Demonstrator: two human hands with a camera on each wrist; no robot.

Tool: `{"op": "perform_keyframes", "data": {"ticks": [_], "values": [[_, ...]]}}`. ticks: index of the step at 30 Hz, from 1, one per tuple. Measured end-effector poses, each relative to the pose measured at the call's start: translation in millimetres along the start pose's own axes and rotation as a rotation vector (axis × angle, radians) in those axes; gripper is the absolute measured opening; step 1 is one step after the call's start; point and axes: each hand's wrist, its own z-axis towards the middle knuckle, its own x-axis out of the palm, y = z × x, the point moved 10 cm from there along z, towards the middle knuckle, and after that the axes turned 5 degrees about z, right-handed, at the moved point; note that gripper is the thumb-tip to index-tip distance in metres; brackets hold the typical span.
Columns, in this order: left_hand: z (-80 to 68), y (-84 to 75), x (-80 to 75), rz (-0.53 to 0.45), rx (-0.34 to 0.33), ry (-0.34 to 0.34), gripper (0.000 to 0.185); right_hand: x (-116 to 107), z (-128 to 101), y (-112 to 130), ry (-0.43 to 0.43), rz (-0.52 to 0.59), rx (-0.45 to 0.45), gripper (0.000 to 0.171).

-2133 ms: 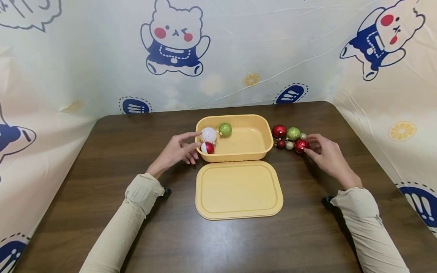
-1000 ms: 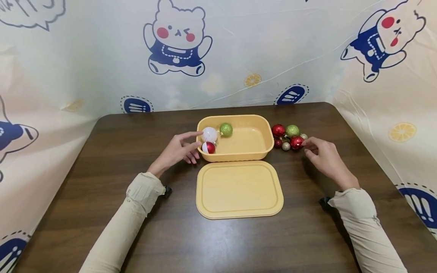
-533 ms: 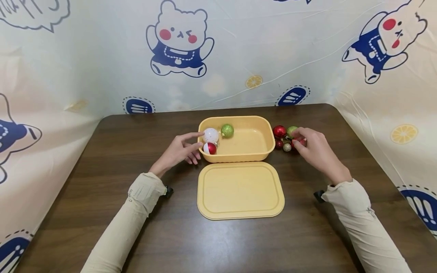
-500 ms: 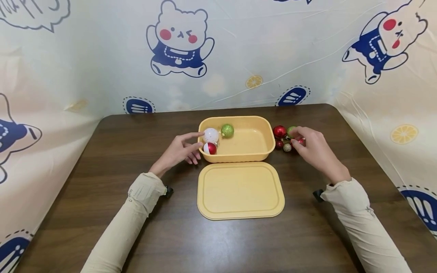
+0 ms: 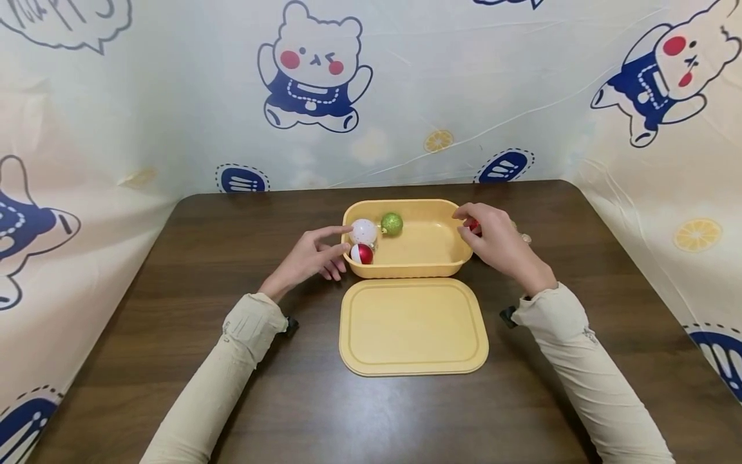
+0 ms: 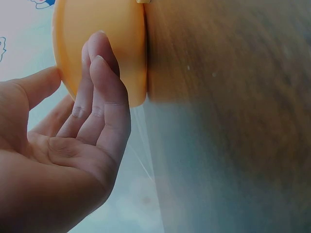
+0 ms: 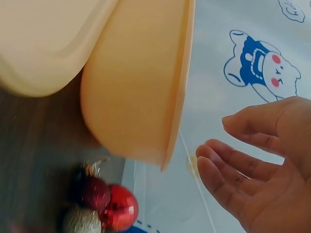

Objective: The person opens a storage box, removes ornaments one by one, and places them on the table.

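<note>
A yellow open box (image 5: 411, 269) stands mid-table with a white bauble (image 5: 364, 231), a red-and-white bauble (image 5: 362, 254) and a green glitter bauble (image 5: 391, 223) at its left end. My left hand (image 5: 315, 254) rests with straight fingers against the box's left wall (image 6: 121, 48). My right hand (image 5: 493, 241) hovers at the box's right rim; the right wrist view shows this hand (image 7: 216, 138) with loose fingers and an empty palm. A shiny red bauble (image 7: 119, 211), a dark red one (image 7: 95, 192) and a gold one (image 7: 80, 221) lie on the table beside the box (image 7: 141, 87).
The box's yellow lid (image 5: 413, 325) lies flat just in front of it. In the head view my right hand hides most of the loose baubles, with a red sliver (image 5: 474, 225) showing. A cartoon-printed sheet (image 5: 313, 77) walls the dark wooden table (image 5: 232, 225) on three sides.
My right hand left the red bauble it was touching and moved left to the box's right rim. The left hand and the baubles in the box stayed put.
</note>
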Motion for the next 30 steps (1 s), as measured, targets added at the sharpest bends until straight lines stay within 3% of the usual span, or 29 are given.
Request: {"op": "perform_keyframes", "data": {"ticks": [11, 20, 30], "values": [[-0.1, -2.3, -0.8, 0.006, 0.006, 0.002, 0.046, 29, 29, 14, 0.069, 0.076, -0.019, 0.024], [0.9, -1.1, 0.3, 0.006, 0.0, 0.001, 0.045, 49, 49, 25, 0.09, 0.077, -0.056, 0.026], [-0.8, 0.8, -0.4, 0.01, -0.004, -0.006, 0.045, 84, 67, 23, 0.176, 0.094, -0.005, 0.039]]}}
